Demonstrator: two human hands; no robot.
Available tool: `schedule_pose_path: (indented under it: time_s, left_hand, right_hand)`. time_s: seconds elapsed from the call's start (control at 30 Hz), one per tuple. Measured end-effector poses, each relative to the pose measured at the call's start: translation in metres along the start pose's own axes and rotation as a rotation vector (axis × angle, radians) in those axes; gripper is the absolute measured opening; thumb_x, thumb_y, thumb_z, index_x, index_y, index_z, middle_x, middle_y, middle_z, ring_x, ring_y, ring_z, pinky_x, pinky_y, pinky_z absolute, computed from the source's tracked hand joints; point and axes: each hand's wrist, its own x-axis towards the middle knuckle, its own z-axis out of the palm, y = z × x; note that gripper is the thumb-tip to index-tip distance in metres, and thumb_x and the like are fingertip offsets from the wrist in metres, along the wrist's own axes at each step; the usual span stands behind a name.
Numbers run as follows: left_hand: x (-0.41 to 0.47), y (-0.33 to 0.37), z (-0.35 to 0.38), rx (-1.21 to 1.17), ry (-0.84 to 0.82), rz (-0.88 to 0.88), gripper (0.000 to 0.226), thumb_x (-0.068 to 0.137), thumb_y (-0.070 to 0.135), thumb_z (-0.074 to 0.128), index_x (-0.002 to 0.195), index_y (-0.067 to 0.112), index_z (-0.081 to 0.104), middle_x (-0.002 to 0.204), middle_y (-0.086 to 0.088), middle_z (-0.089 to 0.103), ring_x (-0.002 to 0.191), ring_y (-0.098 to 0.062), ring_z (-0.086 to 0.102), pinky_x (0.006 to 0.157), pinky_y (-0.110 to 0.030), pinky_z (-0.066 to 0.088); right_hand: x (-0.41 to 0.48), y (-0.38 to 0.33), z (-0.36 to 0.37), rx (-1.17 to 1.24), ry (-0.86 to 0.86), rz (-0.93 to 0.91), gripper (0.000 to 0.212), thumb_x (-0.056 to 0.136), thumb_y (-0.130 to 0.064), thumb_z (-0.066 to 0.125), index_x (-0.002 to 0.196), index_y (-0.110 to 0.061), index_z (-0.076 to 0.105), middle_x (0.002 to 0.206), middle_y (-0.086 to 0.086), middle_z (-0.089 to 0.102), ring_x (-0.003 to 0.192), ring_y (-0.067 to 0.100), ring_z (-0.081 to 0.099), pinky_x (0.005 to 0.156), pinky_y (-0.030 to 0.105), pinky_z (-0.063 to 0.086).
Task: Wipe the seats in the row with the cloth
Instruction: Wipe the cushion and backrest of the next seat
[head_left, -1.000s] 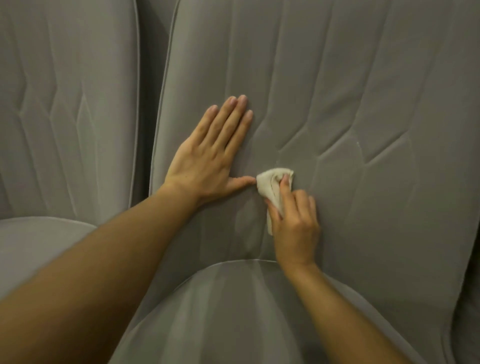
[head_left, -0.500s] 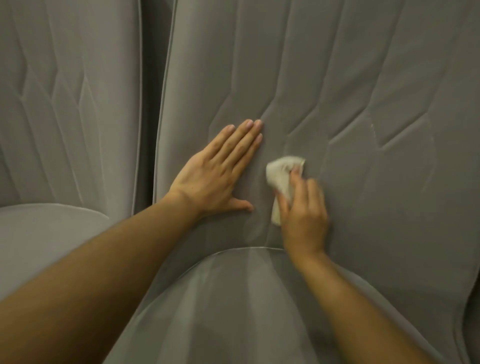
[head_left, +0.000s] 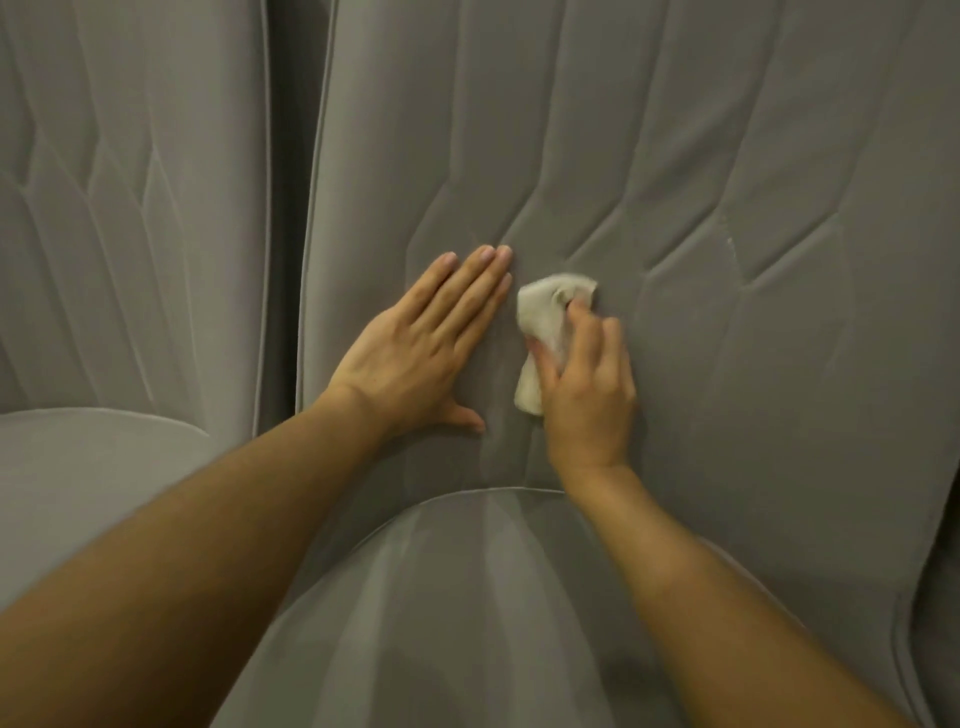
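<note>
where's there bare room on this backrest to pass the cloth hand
Bare: the backrest right of the right hand and above both hands; the seat cushion below them. Crowded: the narrow strip between the left hand and the cloth.

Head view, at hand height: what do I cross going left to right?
Neighbouring grey quilted seat backrest → dark gap between seats → left hand flat on the middle grey backrest → crumpled cream cloth gripped by the right hand.

The cloth (head_left: 545, 317) is off-white. The middle seat (head_left: 701, 156) is grey, quilted with long stitched lines that kink in zigzags; the left seat (head_left: 130, 234) matches it.
</note>
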Motion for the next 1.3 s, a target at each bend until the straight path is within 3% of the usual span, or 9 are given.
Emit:
schedule_pose_path:
  time_s: [0.1,0.23,0.4,0.53,0.67,0.87,0.97,1.1,1.3]
  left_hand:
    - [0.0,0.0,0.001,0.016,0.014,-0.005,0.13,0.072,0.089,0.026,0.145,-0.009,-0.016,0.152,-0.023,-0.021,0.144,-0.031,-0.014,0.118,-0.043,-0.01]
    - [-0.001,-0.002,-0.004,0.04,0.012,-0.002,0.13,0.072,0.089,0.03,0.147,-0.008,-0.012,0.155,-0.024,-0.016,0.146,-0.034,-0.01,0.119,-0.044,-0.009]
    - [0.016,-0.009,-0.01,-0.032,0.108,0.08,0.131,0.061,0.082,0.059,0.149,-0.006,0.016,0.156,-0.023,0.013,0.145,-0.033,0.012,0.119,-0.046,0.006]
    - [0.033,-0.006,-0.006,-0.022,0.126,0.121,0.115,0.077,0.081,0.034,0.15,-0.005,0.013,0.157,-0.022,0.011,0.146,-0.033,0.011,0.12,-0.046,0.007]
    - [0.025,0.007,0.007,-0.026,0.125,0.104,0.108,0.082,0.077,0.021,0.15,-0.007,0.01,0.157,-0.021,0.008,0.146,-0.033,0.009,0.12,-0.043,0.004]
    - [0.024,0.008,0.009,-0.012,0.13,0.083,0.108,0.082,0.077,0.011,0.15,-0.006,0.0,0.157,-0.021,-0.003,0.147,-0.031,0.002,0.121,-0.042,0.0]
    - [0.024,0.009,0.012,0.007,0.155,0.082,0.108,0.081,0.076,0.01,0.149,-0.006,-0.003,0.156,-0.02,-0.003,0.146,-0.031,0.002,0.12,-0.041,-0.002]
    - [0.025,0.008,0.012,-0.056,0.201,0.108,0.107,0.081,0.076,0.015,0.15,-0.006,0.003,0.157,-0.019,0.0,0.146,-0.031,0.004,0.121,-0.041,0.0]
    - [0.022,0.01,0.013,-0.036,0.181,0.091,0.11,0.08,0.079,0.014,0.149,-0.005,0.0,0.157,-0.017,-0.003,0.147,-0.029,0.002,0.121,-0.041,0.0]
  right_hand:
    - [-0.055,0.008,0.0,-0.091,-0.161,-0.146,0.06,0.07,-0.021,0.08,0.118,-0.007,0.047,0.079,0.011,0.059,0.062,0.026,0.058,0.051,0.03,0.049]
    - [-0.063,0.023,-0.026,0.051,-0.266,-0.203,0.045,0.082,-0.037,0.049,0.12,-0.014,0.048,0.08,0.003,0.047,0.064,0.021,0.054,0.04,0.029,0.047]
    - [0.054,0.045,-0.054,0.015,0.0,-0.185,0.051,0.082,-0.041,0.053,0.114,-0.002,0.065,0.081,0.016,0.056,0.054,0.033,0.056,0.039,0.029,0.043]
    - [0.11,0.049,-0.045,-0.077,0.108,-0.119,0.058,0.08,-0.043,0.055,0.115,0.002,0.063,0.085,0.019,0.061,0.066,0.033,0.061,0.049,0.033,0.048]
    - [0.036,0.055,-0.02,-0.212,0.076,-0.154,0.044,0.084,-0.031,0.063,0.119,-0.004,0.06,0.081,0.012,0.059,0.075,0.023,0.048,0.065,0.032,0.038]
    - [-0.055,0.063,-0.034,-0.151,-0.135,-0.285,0.039,0.087,-0.027,0.061,0.119,-0.007,0.058,0.072,0.005,0.053,0.064,0.019,0.046,0.054,0.029,0.042]
    - [-0.027,0.061,-0.047,-0.045,-0.046,-0.358,0.04,0.089,-0.032,0.056,0.117,-0.003,0.06,0.07,0.01,0.055,0.064,0.021,0.045,0.055,0.032,0.042]
    - [0.049,0.054,-0.044,0.023,0.143,-0.083,0.042,0.083,-0.032,0.063,0.109,0.001,0.064,0.084,0.02,0.062,0.073,0.03,0.055,0.064,0.032,0.041]
    - [-0.048,0.057,-0.026,-0.186,-0.178,-0.223,0.051,0.076,-0.023,0.075,0.115,-0.002,0.048,0.075,0.01,0.058,0.062,0.024,0.056,0.05,0.032,0.045]
